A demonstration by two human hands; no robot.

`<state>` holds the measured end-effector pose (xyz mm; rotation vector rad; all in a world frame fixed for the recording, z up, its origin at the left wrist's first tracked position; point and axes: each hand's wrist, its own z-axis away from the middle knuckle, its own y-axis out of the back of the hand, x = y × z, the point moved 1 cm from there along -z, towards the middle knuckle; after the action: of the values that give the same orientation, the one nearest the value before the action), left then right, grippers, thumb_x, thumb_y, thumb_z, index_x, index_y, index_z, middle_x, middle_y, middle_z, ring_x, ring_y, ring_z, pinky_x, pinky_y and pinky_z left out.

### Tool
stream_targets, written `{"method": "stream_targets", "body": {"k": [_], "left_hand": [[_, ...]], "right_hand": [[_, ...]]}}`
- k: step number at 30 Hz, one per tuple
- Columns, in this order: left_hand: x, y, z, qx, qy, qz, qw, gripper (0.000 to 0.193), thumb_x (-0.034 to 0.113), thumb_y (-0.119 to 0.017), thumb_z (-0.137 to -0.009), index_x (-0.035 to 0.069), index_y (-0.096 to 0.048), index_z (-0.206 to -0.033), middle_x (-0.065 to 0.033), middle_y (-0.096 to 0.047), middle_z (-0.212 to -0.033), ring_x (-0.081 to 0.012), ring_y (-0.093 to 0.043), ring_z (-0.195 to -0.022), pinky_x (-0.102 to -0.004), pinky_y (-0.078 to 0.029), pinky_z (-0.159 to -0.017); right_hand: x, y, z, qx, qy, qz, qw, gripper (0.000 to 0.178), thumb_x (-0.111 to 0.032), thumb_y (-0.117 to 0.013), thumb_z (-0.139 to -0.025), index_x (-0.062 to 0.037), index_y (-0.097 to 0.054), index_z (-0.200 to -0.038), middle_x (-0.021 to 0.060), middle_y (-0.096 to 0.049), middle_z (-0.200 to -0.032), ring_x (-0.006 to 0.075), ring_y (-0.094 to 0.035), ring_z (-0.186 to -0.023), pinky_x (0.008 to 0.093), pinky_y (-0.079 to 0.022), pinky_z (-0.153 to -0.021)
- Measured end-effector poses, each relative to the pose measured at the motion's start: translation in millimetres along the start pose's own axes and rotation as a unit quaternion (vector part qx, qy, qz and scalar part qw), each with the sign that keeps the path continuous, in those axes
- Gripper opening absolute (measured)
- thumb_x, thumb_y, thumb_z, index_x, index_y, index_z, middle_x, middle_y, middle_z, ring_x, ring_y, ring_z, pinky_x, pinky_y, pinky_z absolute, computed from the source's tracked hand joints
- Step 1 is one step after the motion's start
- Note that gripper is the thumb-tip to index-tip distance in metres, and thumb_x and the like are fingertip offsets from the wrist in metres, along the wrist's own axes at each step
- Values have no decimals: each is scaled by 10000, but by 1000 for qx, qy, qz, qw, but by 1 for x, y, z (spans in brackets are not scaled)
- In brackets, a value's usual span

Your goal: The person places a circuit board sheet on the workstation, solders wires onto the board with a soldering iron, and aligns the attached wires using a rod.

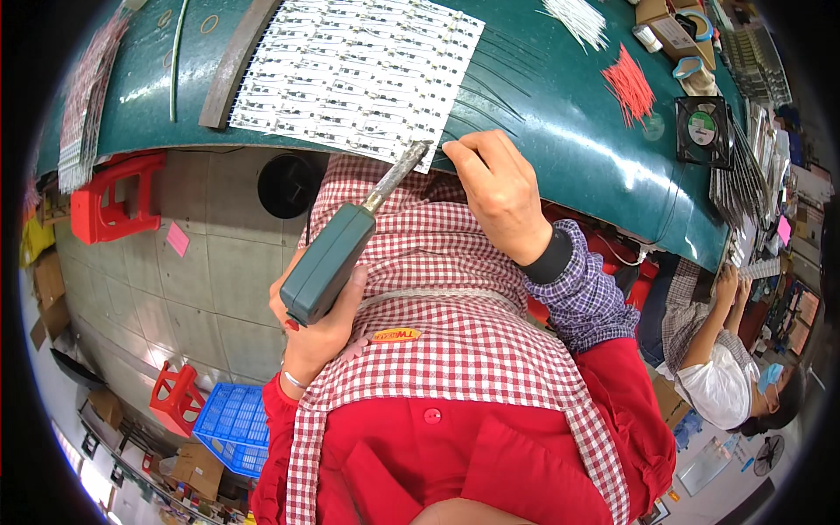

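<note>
My left hand [319,328] is closed round a green soldering gun [328,262]. Its metal barrel slants up to a darkened tip at the lower right corner of a white panel of small circuit boards [341,74]. Rows of black components and thin leads cover the panel, which lies on the green table. Just right of the tip, my right hand [500,188] has thumb and forefinger pinched together near the panel's corner. Whatever is between those fingertips is too small to make out. Several thin black wires [499,96] lie along the panel's right edge.
A dark bar [236,66] borders the panel's left side. Bundles of white wires [577,19] and red wires [628,83] lie right on the table, near a black fan [703,131]. Red stools [118,197] stand left; a masked co-worker [722,376] sits far right.
</note>
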<state>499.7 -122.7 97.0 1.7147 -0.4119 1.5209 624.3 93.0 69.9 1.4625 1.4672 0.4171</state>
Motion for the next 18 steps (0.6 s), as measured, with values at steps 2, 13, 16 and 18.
{"method": "stream_targets", "body": {"k": [2, 13, 16, 18], "left_hand": [[0, 0, -1, -24, 7, -25, 999, 252, 55, -778, -762, -34, -697, -984, -79, -705, -861, -134, -643, -717, -276, -510, -653], [-7, 1, 5, 10, -14, -11, 1000, 222, 21, -762, -744, -44, -690, -943, -94, -677, -820, -150, -635, -675, -274, -505, -617], [-4, 3, 6, 11, -31, -15, 999, 212, -5, -747, -715, -43, -683, -913, -102, -645, -781, -167, -620, -621, -273, -488, -561], [-4, 4, 6, 8, -12, -9, 1000, 211, -5, -747, -712, -44, -683, -908, -99, -642, -776, -167, -617, -616, -275, -481, -553]], "right_hand": [[0, -1, 1, -2, 1, 3, 1000, 291, 100, -660, -689, 10, -640, -965, 95, -590, -846, 253, -598, -753, 345, -504, -621], [-4, 3, 7, 30, 18, -8, 999, 260, 40, -625, -691, -18, -640, -945, 68, -558, -822, 215, -554, -738, 320, -478, -593], [-5, 1, 9, 33, 3, -37, 999, 256, 71, -672, -687, -21, -660, -926, 65, -563, -776, 217, -551, -692, 324, -458, -563], [-5, 0, 10, 32, -8, -49, 998, 251, 93, -715, -692, -20, -676, -912, 67, -574, -756, 222, -553, -665, 329, -446, -556]]}}
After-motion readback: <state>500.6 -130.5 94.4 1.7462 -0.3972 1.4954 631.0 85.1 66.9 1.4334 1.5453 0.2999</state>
